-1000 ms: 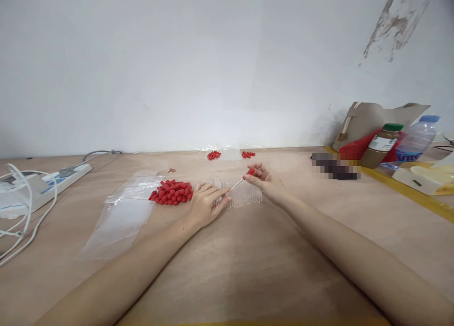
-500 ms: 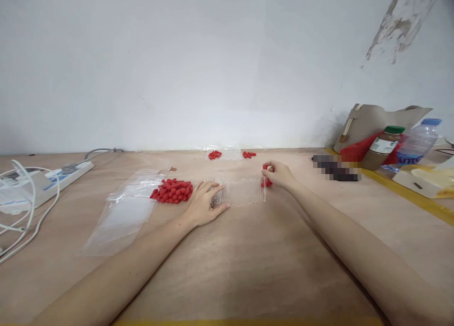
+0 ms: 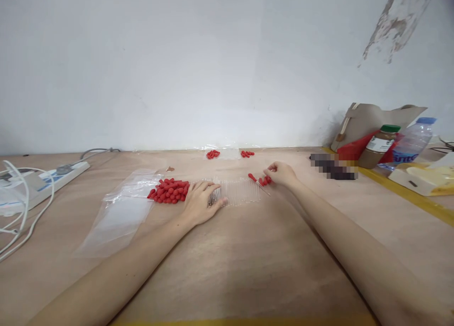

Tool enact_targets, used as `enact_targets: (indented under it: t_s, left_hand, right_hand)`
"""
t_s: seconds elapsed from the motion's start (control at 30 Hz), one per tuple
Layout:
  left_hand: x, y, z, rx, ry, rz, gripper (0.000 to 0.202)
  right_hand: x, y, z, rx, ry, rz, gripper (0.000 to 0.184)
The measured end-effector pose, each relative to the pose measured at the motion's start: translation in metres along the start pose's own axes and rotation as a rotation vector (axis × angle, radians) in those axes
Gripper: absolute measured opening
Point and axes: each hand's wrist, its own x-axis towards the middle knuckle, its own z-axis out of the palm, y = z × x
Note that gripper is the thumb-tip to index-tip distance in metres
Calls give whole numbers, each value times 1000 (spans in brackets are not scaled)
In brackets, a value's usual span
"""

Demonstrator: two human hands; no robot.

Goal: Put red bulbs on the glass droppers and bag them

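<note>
Brown table [image 3: 248, 259]: left hand [image 3: 200, 203] spread over tubes [image 3: 239, 192]; slanted stick [image 3: 253, 178] lies just left of right hand [image 3: 283, 174] (fingers curled, grip unclear).

Tubes [image 3: 241, 192]: left end hidden by the left hand [image 3: 201, 203]. Right of tubes: dark object [image 3: 335, 169], pixelated, unidentifiable. Left of tubes: cables [image 3: 27, 200], cut off by left frame edge.
</note>
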Motion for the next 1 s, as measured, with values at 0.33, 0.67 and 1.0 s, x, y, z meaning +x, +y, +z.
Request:
enact_targets:
  t_s: [0.33, 0.67, 1.0]
  left_hand:
    - [34, -6, -6, 145, -91, -332, 27]
    - [55, 3, 7, 219, -199, -409, 37]
    - [54, 8, 10, 315, -288, -404, 33]
  right_hand:
    - [1, 18, -7, -3, -167, 106, 21]
    - [5, 15, -7, -26, -127, 134, 15]
    - [-15, -16, -24, 41, -338, -22, 21]
